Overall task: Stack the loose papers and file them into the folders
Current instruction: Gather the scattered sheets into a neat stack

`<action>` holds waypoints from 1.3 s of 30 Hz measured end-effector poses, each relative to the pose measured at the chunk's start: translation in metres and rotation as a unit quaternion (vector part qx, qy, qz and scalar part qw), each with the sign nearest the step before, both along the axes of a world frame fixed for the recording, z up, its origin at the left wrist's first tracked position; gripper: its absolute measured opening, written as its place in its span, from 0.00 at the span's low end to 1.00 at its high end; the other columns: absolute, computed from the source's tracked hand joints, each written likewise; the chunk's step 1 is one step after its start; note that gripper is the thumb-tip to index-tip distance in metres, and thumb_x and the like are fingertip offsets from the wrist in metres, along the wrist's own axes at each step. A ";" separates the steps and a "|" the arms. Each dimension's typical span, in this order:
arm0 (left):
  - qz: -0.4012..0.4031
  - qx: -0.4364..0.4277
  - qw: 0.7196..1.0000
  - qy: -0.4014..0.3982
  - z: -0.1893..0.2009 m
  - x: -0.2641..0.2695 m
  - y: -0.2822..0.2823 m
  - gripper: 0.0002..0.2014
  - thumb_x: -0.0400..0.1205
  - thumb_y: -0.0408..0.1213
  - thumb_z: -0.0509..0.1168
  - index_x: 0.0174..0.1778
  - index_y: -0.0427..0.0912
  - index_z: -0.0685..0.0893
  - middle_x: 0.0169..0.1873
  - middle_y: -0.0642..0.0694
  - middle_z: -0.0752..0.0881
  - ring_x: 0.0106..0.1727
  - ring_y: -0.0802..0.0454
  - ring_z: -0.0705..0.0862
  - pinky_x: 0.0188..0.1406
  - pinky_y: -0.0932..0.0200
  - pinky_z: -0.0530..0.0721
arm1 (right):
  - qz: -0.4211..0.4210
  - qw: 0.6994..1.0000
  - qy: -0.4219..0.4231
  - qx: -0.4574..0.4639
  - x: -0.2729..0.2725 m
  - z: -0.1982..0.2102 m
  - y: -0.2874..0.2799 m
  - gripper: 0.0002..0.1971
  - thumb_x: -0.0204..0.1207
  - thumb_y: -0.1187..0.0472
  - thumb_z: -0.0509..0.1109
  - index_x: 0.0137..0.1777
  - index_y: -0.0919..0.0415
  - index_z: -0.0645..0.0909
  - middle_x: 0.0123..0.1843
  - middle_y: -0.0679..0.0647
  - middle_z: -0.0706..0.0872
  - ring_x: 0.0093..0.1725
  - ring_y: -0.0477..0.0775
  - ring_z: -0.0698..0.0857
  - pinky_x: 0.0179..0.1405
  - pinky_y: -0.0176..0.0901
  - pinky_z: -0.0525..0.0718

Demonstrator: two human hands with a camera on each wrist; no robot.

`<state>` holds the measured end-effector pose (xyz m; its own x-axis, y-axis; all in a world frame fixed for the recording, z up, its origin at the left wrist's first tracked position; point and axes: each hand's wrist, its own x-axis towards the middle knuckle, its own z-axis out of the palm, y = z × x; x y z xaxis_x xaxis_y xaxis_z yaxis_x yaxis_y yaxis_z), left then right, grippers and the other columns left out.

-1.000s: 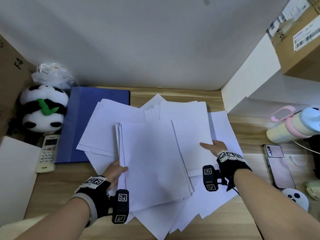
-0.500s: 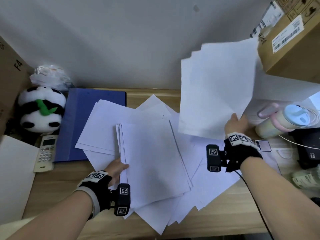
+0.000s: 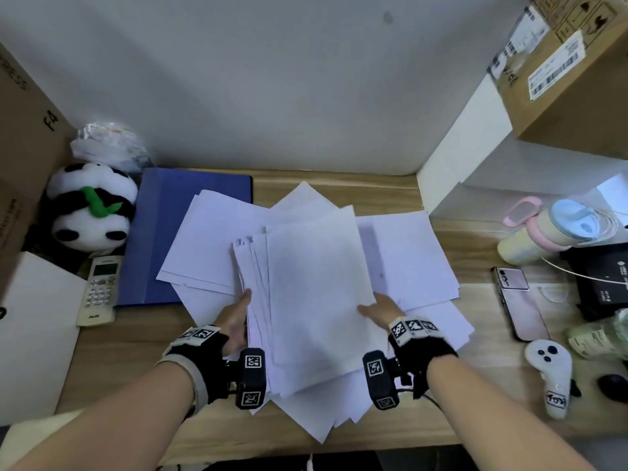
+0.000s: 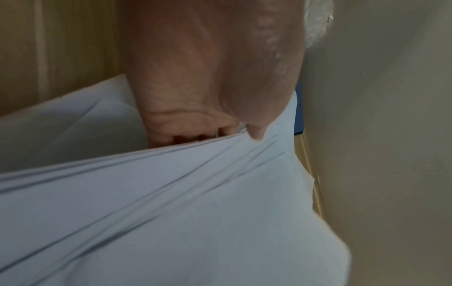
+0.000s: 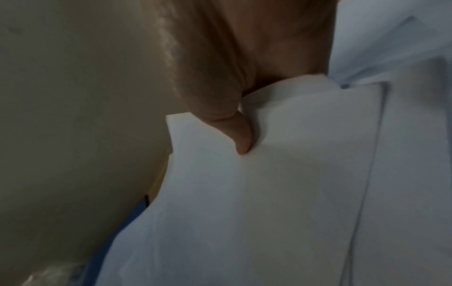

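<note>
A stack of white papers (image 3: 316, 294) lies in the middle of the desk over several loose sheets (image 3: 414, 256) fanned out beneath. My left hand (image 3: 238, 317) grips the stack's left edge, thumb on top and fingers curled under, as the left wrist view shows on the paper stack (image 4: 171, 203). My right hand (image 3: 377, 309) pinches the right edge, its thumb (image 5: 240, 135) pressing down on the top sheet (image 5: 281, 183). A blue folder (image 3: 170, 232) lies shut at the back left, partly covered by sheets.
A panda plush (image 3: 90, 205) and a remote (image 3: 98, 290) sit left of the folder. On the right are a phone (image 3: 520, 300), a pastel bottle (image 3: 543, 232), a white controller (image 3: 550, 375) and a black box (image 3: 601, 280). Cardboard boxes (image 3: 571, 73) stand at the back right.
My right hand has brought the raised bunch of sheets down from the upper right onto the stack that my left hand holds. Both hands now frame the stack's sides.
</note>
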<state>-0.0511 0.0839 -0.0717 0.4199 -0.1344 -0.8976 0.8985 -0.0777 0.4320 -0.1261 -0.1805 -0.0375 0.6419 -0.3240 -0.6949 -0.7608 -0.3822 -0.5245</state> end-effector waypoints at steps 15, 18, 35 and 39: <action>-0.075 -0.044 0.988 -0.124 0.015 -0.006 -0.007 0.18 0.81 0.16 0.58 0.64 0.37 0.77 0.51 0.41 0.86 0.50 0.43 0.85 0.47 0.52 0.88 | -0.082 0.990 -0.057 0.096 0.000 -0.016 -0.015 0.25 0.75 0.52 0.71 0.69 0.62 0.75 0.66 0.52 0.82 0.65 0.55 0.81 0.72 0.49 0.75; -0.063 -0.083 0.989 -0.105 0.024 0.001 -0.011 0.15 0.82 0.20 0.58 0.58 0.41 0.78 0.48 0.44 0.86 0.46 0.48 0.85 0.35 0.59 0.90 | -0.074 0.988 -0.036 0.130 0.003 -0.013 -0.019 0.20 0.79 0.59 0.67 0.70 0.64 0.76 0.70 0.61 0.81 0.69 0.62 0.80 0.75 0.59 0.73; 0.104 -0.013 0.995 0.000 0.022 0.034 -0.018 0.14 0.84 0.43 0.62 0.46 0.33 0.80 0.29 0.36 0.85 0.21 0.46 0.84 0.21 0.58 0.84 | -0.134 0.987 0.020 -0.090 0.004 -0.017 -0.031 0.19 0.81 0.68 0.60 0.71 0.74 0.72 0.72 0.67 0.78 0.71 0.65 0.76 0.68 0.47 0.72; 0.094 0.150 0.974 -0.141 0.018 0.048 -0.022 0.07 0.80 0.32 0.61 0.49 0.31 0.78 0.55 0.25 0.85 0.46 0.33 0.86 0.50 0.44 0.85 | -0.145 0.987 0.031 -0.069 0.003 -0.006 -0.028 0.21 0.83 0.68 0.58 0.74 0.76 0.67 0.75 0.69 0.73 0.74 0.66 0.73 0.69 0.48 0.70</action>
<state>-0.0034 0.0621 -0.0534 0.6473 0.2188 -0.7301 0.7581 -0.0847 0.6467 -0.1229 -0.2088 -0.0434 0.4655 -0.5822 -0.6666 -0.8780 -0.2088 -0.4307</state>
